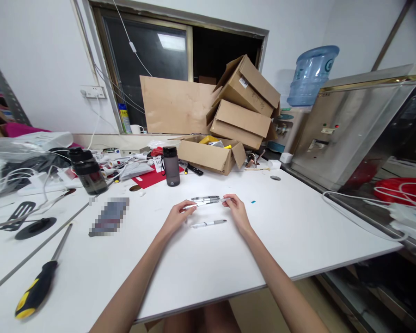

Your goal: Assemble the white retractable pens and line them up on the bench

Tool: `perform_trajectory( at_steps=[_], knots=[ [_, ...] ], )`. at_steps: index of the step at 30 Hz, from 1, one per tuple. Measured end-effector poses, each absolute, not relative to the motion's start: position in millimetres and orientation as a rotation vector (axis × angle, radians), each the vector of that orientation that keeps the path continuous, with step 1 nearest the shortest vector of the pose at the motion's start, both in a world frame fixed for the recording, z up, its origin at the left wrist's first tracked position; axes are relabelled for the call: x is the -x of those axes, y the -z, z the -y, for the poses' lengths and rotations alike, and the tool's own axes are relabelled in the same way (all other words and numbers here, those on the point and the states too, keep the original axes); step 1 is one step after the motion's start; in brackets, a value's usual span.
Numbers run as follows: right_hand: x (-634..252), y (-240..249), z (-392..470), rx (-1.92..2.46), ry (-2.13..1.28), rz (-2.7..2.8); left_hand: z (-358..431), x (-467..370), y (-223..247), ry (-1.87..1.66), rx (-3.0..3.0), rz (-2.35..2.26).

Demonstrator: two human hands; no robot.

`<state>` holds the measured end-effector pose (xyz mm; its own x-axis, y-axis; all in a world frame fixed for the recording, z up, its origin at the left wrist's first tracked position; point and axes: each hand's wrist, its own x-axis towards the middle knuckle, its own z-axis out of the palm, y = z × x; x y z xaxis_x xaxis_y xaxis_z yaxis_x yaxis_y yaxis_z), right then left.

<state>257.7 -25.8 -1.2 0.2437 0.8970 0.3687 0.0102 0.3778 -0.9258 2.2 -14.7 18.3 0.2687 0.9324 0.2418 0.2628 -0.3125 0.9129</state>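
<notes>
My left hand (180, 213) is closed on a slim white pen (203, 203), which points right, its dark grip toward my right hand (237, 212). Thumb and fingertips of that right hand pinch a small pale pen part (223, 200) in line with the pen's right end. Whether the two pieces touch I cannot tell. Just behind them, more pens (204, 198) lie on the white table, partly overlapped by the held one. Nearer to me, between my forearms, a single white pen with a grey end (208, 224) lies crosswise.
A screwdriver (38, 286) and a blurred-out flat object (110, 217) lie on the left. Two dark bottles (171, 167) (87, 172), a red sheet (157, 176) and an open cardboard box (208, 155) stand or lie farther back. A blue scrap (253, 201) sits right of my hands.
</notes>
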Motion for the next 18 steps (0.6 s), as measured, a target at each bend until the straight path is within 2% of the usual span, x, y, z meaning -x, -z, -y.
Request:
perform_trajectory(
  at_steps=[18],
  knots=[
    [-251.8, -4.9, 34.1, 1.026, -0.812, 1.339, 16.7, -3.8, -21.1, -1.043, -1.800, -1.100]
  ],
)
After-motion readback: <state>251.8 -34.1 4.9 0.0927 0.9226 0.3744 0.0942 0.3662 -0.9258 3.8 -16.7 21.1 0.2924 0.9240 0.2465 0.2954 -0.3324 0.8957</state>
